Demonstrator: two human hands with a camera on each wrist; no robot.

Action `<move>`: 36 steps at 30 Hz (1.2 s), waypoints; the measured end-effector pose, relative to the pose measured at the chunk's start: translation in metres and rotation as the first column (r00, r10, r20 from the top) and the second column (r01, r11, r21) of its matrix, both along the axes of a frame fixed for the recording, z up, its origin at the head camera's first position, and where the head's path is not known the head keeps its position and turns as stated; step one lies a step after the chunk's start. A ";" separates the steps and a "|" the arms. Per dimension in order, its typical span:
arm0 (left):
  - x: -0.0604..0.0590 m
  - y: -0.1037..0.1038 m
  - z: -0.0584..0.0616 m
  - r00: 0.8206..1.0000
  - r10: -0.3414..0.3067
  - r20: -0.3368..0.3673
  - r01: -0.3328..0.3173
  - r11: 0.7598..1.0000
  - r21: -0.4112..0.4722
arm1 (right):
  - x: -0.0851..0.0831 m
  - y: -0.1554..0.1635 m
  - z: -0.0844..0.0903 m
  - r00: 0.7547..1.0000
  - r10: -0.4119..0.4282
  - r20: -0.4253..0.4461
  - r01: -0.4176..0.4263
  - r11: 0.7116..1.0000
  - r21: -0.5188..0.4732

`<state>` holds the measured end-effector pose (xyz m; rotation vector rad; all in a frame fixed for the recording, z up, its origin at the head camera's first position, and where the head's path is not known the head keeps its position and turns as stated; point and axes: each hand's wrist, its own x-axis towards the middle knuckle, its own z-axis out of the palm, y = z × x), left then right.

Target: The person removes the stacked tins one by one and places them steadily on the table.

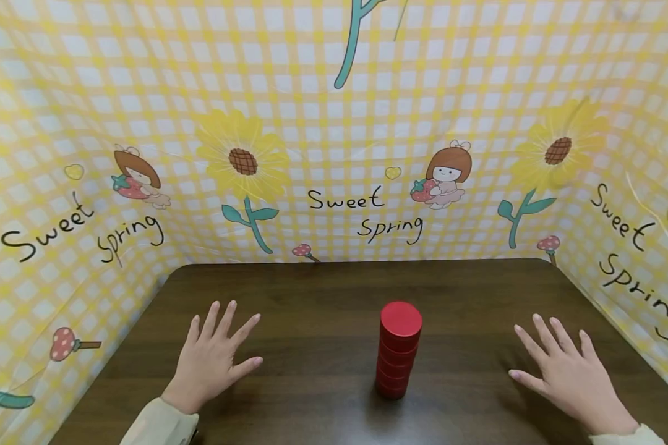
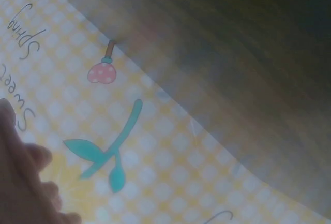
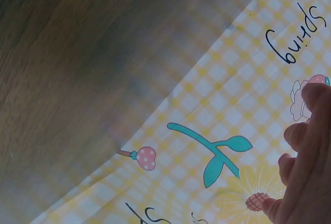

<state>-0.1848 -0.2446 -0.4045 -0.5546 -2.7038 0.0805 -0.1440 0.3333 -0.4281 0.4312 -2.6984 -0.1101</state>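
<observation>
A red stack [image 1: 399,357] of round discs stands upright on the dark wooden desk [image 1: 323,290], a little right of the middle, its long axis vertical. It touches neither hand. The stack leans slightly; the exact count of discs is hard to read, but it looks like about five.

The left hand [image 1: 214,358] lies flat on the desk to the stack's left, fingers spread and straight, holding nothing. The right hand [image 1: 568,371] lies the same way to the stack's right, palm down, fingers splayed, also holding nothing. The stack sits between them; the right hand looks marginally the nearer of the two, judged by thumb tips, and the gaps are close to even. From either hand the stack lies inward, toward the person's midline.

A yellow checked backdrop [image 1: 334,123] walls the desk on three sides. It shows sunflowers, a cartoon girl with a strawberry and small mushrooms, and the words "Sweet Spring" are printed several times. Both wrist views show only blurred desk and backdrop with fingertips [image 3: 310,131] at the edge.
</observation>
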 end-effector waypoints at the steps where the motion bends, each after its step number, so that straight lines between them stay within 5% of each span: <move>1: 0.000 0.000 0.000 1.000 -0.001 -0.004 0.001 1.000 -0.004 | 0.000 0.000 0.000 1.000 0.003 -0.004 -0.003 1.000 0.000; 11: -0.003 0.004 0.001 0.999 -0.039 -0.007 0.039 0.999 0.022 | 0.005 -0.011 0.007 0.999 0.039 0.021 -0.036 0.995 -0.098; 17: 0.001 0.019 0.007 0.983 -0.097 0.156 0.070 0.983 0.170 | 0.006 -0.025 0.020 0.991 0.123 0.046 -0.102 0.940 -0.326; 20: 0.003 0.030 0.012 0.951 -0.188 0.246 0.108 0.946 0.304 | 0.007 -0.031 0.024 0.980 0.199 0.008 -0.173 0.870 -0.462; 25: 0.003 0.042 0.017 0.898 -0.320 0.302 0.136 0.854 0.502 | 0.005 -0.043 0.025 0.950 0.312 -0.007 -0.251 0.751 -0.611; 30: 0.001 0.050 0.019 0.826 -0.437 0.356 0.139 0.770 0.623 | 0.004 -0.055 0.026 0.933 0.359 0.026 -0.240 0.673 -0.700; 36: -0.001 0.056 0.026 0.745 -0.539 0.393 0.150 0.710 0.689 | -0.002 -0.073 0.028 0.900 0.435 -0.006 -0.291 0.591 -0.752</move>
